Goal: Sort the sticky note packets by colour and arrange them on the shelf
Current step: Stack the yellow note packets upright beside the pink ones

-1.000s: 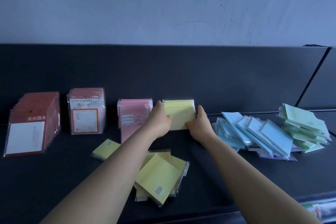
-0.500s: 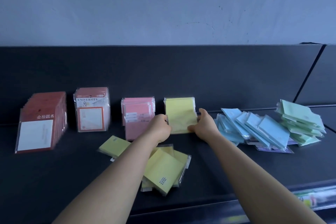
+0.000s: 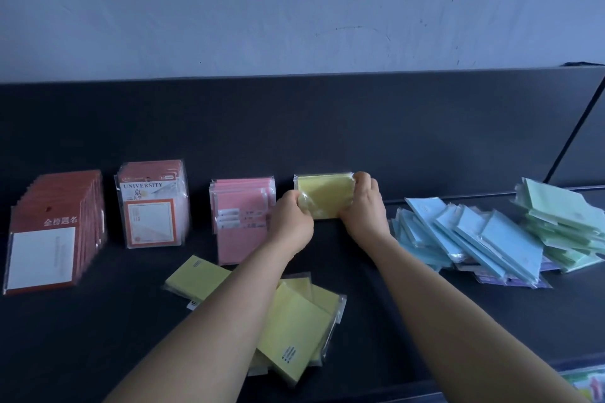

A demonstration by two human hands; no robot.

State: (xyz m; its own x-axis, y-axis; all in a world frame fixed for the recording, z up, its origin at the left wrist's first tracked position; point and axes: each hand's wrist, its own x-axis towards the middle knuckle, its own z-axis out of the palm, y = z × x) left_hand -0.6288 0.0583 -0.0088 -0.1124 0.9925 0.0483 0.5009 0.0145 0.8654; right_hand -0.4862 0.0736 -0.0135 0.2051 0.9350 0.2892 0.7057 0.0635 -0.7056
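A small upright stack of yellow sticky note packets (image 3: 324,195) stands against the shelf's dark back panel. My left hand (image 3: 289,222) grips its lower left corner and my right hand (image 3: 363,206) grips its right edge. Left of it stands a row of pink packets (image 3: 242,216). Loose yellow packets (image 3: 294,327) lie flat near the front, partly under my left forearm, with one more yellow packet (image 3: 196,276) a little to the left. A tumbled pile of blue packets (image 3: 471,239) and a pile of green packets (image 3: 559,222) lie to the right.
Two rows of red-framed note packs stand at the left: one at the far left (image 3: 52,232), and one marked UNIVERSITY (image 3: 150,203). The black shelf (image 3: 98,337) ends at a front edge at the bottom. A pale wall rises behind the back panel.
Both hands have closed tighter on the upright yellow stack; the right hand has risen to its upper right edge and the left to its lower left corner. The camera has shifted slightly.
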